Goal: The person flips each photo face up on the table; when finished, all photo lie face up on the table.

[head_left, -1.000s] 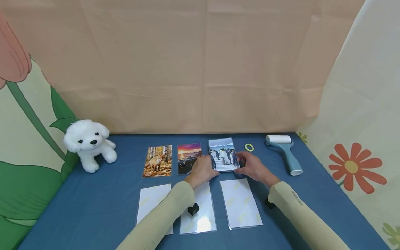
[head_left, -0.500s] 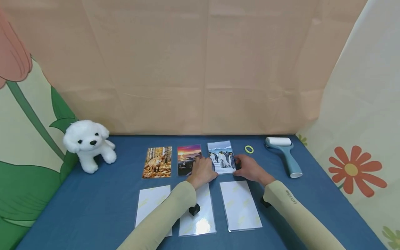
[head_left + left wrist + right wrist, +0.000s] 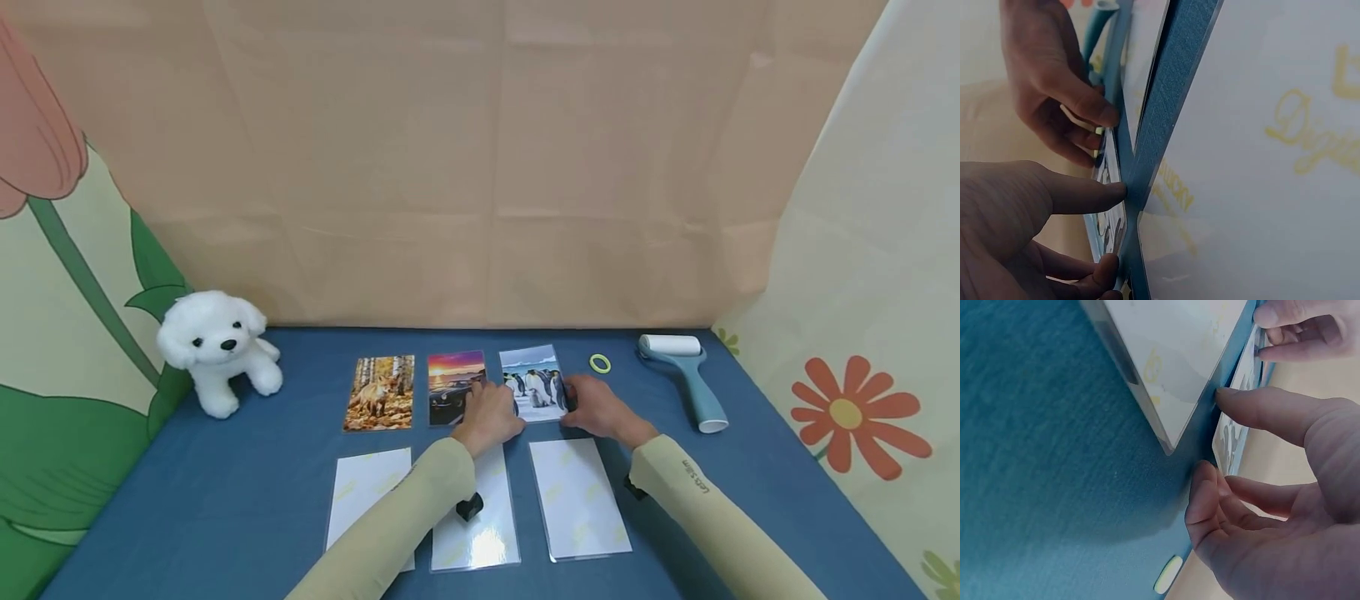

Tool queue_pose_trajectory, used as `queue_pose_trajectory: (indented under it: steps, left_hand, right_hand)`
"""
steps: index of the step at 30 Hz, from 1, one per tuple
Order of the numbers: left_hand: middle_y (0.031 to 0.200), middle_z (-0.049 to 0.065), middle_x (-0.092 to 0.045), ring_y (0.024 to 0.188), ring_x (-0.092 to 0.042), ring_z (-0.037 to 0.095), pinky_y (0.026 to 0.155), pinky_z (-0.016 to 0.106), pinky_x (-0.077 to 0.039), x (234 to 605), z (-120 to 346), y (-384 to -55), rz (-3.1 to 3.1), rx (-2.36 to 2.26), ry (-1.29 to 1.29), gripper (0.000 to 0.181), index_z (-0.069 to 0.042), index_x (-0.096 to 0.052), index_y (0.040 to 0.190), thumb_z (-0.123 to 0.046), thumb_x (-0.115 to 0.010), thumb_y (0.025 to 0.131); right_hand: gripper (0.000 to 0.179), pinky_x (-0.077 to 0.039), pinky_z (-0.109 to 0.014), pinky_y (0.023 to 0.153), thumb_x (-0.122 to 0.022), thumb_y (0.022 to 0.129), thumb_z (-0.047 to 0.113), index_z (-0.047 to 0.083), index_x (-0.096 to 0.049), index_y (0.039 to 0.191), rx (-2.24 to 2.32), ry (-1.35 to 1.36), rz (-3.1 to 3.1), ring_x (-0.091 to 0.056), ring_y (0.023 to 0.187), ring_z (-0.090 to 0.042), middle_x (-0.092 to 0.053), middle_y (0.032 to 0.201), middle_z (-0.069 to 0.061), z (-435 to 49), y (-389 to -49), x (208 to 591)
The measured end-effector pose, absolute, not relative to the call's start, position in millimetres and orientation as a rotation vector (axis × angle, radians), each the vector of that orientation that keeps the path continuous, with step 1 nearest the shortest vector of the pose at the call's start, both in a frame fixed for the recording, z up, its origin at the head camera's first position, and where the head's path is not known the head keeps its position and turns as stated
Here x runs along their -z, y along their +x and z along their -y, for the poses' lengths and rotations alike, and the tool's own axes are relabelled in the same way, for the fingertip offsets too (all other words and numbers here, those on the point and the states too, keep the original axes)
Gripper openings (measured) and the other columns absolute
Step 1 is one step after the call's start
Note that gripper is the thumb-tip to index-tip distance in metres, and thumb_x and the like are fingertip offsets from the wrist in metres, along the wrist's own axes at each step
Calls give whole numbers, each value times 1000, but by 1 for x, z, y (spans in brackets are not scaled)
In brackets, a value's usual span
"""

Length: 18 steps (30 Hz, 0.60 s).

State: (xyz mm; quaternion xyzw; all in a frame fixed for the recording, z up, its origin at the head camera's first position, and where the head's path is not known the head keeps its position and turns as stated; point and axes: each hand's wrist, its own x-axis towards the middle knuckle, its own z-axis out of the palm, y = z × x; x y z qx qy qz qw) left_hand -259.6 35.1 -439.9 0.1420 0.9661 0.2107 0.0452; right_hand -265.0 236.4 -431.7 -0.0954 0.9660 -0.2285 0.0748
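Note:
A photo of penguins (image 3: 534, 382) lies on the blue cloth, rightmost in a row of three. My left hand (image 3: 487, 417) holds its near left corner, thumb (image 3: 1094, 194) at the near edge and fingers by the left edge. My right hand (image 3: 602, 411) is at the near right corner, its thumb (image 3: 1260, 409) along the near edge and curled fingers (image 3: 1207, 503) by the right edge. Left of these lie a photo of a car at sunset (image 3: 447, 385), partly hidden by my left hand, and a photo of a fox (image 3: 380, 392).
Three white sheets in clear sleeves lie nearer me: left (image 3: 363, 483), middle (image 3: 480, 533) and right (image 3: 581, 500). My left sleeve covers parts of two. A yellow-green ring (image 3: 599, 363) and a blue-handled lint roller (image 3: 693, 383) lie right; a white plush dog (image 3: 221, 350) sits left.
The penguin photo has shifted slightly towards me and sits flatter, with both hands staying at its near corners. The other photos and sheets keep their places; the head view has tilted a little.

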Motion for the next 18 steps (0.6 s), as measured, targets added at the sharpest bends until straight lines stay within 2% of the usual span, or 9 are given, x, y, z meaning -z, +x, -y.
queue_pose_trajectory:
  steps: [10,13,18]
  left_hand:
    - [85,10,-59,105,-51,38,86,48,-42,439,-30,-255,-2961,-640,438,31,-8,-63,70,-29,-80,86]
    - [93,13,-63,103,-53,37,88,49,-45,436,-24,-251,-2962,-672,444,30,-5,-68,79,-31,-78,88]
    - [115,22,-62,106,-57,36,91,50,-49,424,-12,-243,-2953,-788,470,41,6,-67,110,-32,-71,95]
  right_hand:
    - [65,-52,-46,88,-82,82,10,-9,-51,136,639,-292,-2903,-61,104,-32,-63,117,-19,-232,-259,432]
    - [60,-52,-47,87,-80,86,12,-9,-53,135,655,-289,-2922,-62,104,-32,-62,118,-20,-231,-255,432]
    - [48,-52,-47,84,-71,94,15,-8,-56,133,688,-265,-3008,-61,99,-30,-60,117,-20,-227,-243,431]
